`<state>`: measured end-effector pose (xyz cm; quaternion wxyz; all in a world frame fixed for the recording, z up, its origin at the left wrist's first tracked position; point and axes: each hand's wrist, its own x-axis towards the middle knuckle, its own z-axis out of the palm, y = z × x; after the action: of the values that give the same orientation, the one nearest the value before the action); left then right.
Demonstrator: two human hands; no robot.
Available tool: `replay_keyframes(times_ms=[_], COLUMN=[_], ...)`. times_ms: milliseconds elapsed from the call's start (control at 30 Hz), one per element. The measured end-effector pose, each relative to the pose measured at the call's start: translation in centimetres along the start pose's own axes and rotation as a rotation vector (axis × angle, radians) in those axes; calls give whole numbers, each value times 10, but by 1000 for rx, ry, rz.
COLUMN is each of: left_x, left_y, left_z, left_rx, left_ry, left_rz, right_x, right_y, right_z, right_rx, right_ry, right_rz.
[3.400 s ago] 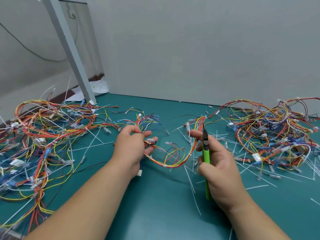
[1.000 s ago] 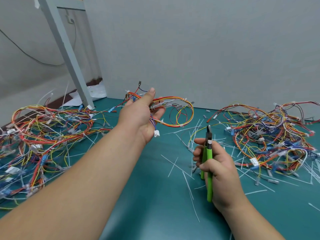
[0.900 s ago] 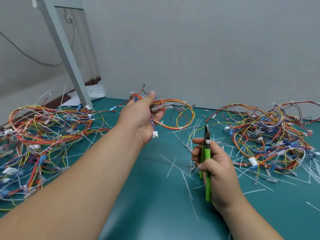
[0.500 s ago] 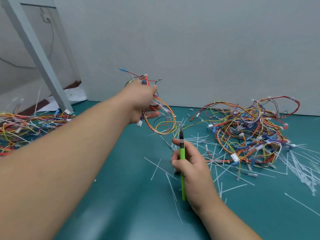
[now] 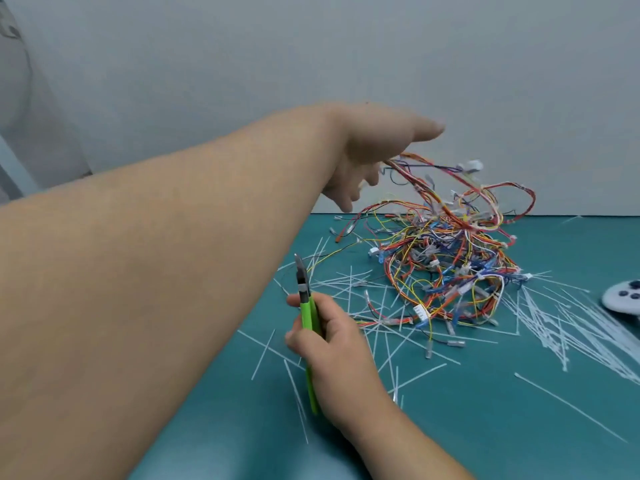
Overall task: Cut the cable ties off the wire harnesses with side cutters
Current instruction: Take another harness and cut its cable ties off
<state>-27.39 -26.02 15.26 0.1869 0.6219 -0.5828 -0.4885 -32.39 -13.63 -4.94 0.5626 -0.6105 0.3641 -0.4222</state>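
My left hand [image 5: 367, 150] reaches far right, above the pile of coloured wire harnesses [image 5: 446, 271] on the teal mat. Its thumb points right and its fingers hang loose and spread. One wire harness [image 5: 460, 195] trails from just under those fingers and loops in the air over the pile's top; no finger plainly curls round it. Nearer to me, my right hand [image 5: 336, 355] grips the green-handled side cutters [image 5: 306, 313] upright, with the dark jaws pointing up and shut.
Several cut white cable ties [image 5: 550, 317] lie scattered over the teal mat [image 5: 485, 427], thickest to the right of the pile. A grey-white controller-like object [image 5: 623, 299] sits at the right edge. A pale wall stands close behind the pile.
My left hand swung the harness from the left, across the middle, to over the right pile, and its fingers have opened. The view turned right. My right hand kept holding the cutters.
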Motion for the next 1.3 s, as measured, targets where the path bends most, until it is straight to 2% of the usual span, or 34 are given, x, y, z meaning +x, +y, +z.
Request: replay_keyframes(times_ms=[67, 133, 233, 333, 433, 533, 633, 700, 800, 967, 1200, 1300], left_x=[-7, -15, -31, -54, -88, -120, -144, -152, -154, -148, -146, -147], left_y=[-6, -27, -83, -152, -224, -286, -331, -350, -359, -354, -339, -335], left_z=[-1, -9, -32, -63, -91, -112, -120, -118, -111, -104, -125, -136], left_rx=[248, 374, 352, 312, 404, 641, 807, 862, 901, 873, 870, 737], left_ry=[7, 81, 282, 556, 723, 832, 763, 671, 675, 886, 1080, 1210], left_rz=[-25, 39, 118, 92, -51, -279, -590, -661, -606, -471, -421, -269], right_x=[0, 0, 2, 4, 4, 2, 2, 3, 2, 3, 4, 3], right_y=[1, 2, 4, 8, 10, 10, 11, 15, 21, 21, 19, 17], right_z=[-1, -1, 0, -1, -1, 0, 0, -1, -3, -5, -7, -5], right_rx=[-13, -8, 52, 34, 2, -2, 6, 20, 1, -1, 38, 29], right_ry=[-1, 19, 82, 149, 110, 57, 40, 41, 32, 4, -22, -25], right_rz=[-8, -21, -28, -35, -60, -87, -86, -96, -112, -112, -95, -99])
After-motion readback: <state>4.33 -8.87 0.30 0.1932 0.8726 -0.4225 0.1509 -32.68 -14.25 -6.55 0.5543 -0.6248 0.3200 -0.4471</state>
